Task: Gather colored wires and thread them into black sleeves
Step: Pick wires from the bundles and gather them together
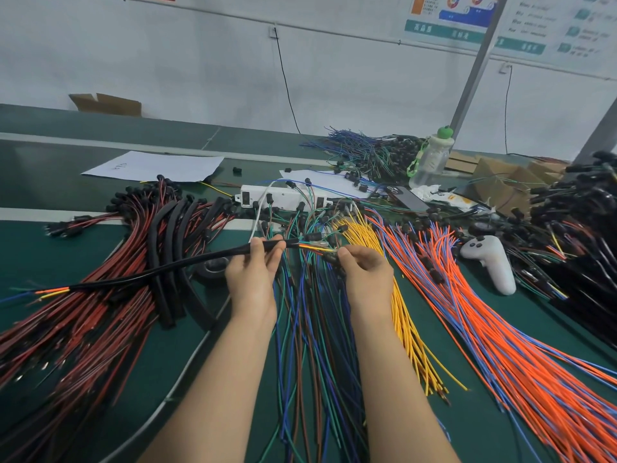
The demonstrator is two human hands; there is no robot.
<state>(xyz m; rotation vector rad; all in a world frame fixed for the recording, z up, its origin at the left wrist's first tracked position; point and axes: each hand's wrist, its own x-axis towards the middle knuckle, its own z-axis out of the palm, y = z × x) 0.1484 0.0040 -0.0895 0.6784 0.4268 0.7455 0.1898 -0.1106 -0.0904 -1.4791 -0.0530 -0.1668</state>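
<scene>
Our left hand (253, 275) curls round a black sleeve (150, 274) near its right end. Our right hand (365, 274) pinches the bundle of colored wires (317, 249) just where it leaves that end. The sleeve hangs above the green desk (531, 315), slanting down to the left, and orange, yellow and blue wire tips poke out of its left mouth. Under our hands lie blue and green wires (307, 329), with a tape roll (213, 267) just left of our left hand. Spare black sleeves (167, 245) rest across red wires (100, 322) on the left. To the right run yellow wires (404, 315), then orange and blue wires (500, 335) beside a white controller (490, 262). Farther off sits a white power strip (283, 195).
</scene>
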